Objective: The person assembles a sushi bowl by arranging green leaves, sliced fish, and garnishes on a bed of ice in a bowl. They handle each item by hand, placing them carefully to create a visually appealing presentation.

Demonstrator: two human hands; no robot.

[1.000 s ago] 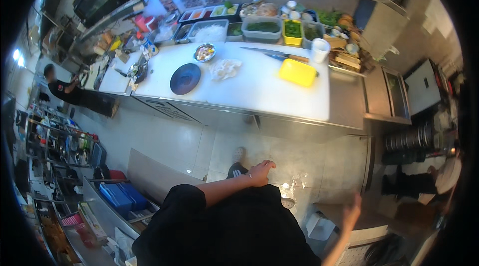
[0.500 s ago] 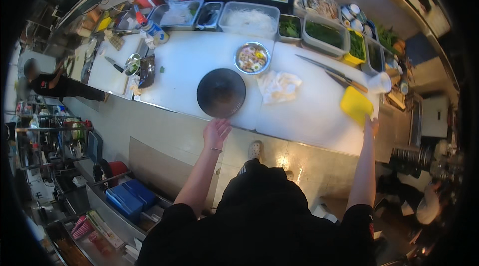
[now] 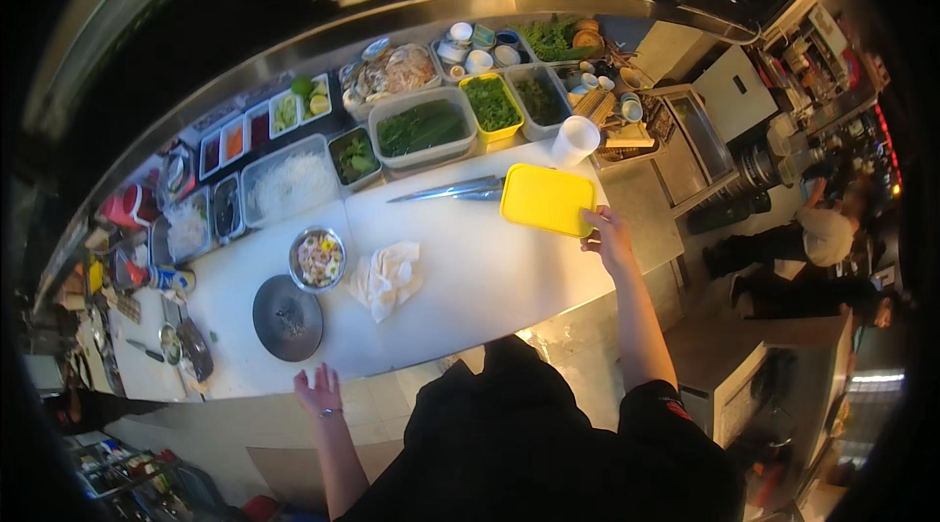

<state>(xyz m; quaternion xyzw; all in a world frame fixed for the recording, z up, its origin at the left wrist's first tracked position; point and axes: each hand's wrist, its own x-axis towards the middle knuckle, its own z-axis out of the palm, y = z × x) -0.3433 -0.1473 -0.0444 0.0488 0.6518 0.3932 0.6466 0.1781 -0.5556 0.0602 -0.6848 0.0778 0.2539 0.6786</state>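
Note:
My right hand [image 3: 609,242] grips the near right corner of a yellow plastic lid [image 3: 548,199] with rounded corners, held over the right end of the white cutting board [image 3: 470,272]. My left hand [image 3: 320,392] is open, palm up with fingers spread, just off the counter's front edge. Closest to it is a round dark plate [image 3: 266,331] with something fine and grainy in its middle. Behind the plate stands a metal bowl [image 3: 292,265] of mixed chopped food. A crumpled white cloth [image 3: 384,279] lies to the right of both.
Two knives [image 3: 441,192] lie behind the lid, partly hidden by it. A white cup [image 3: 576,138] stands near the right end. Tubs of noodles [image 3: 291,179], leaves [image 3: 423,127] and herbs [image 3: 492,103] line the back. People [image 3: 827,233] are at the far right.
The view has swung to the right, so the counter appears shifted left. The yellow lid is raised and turned flatter in my right hand. My left hand stays open near the plate.

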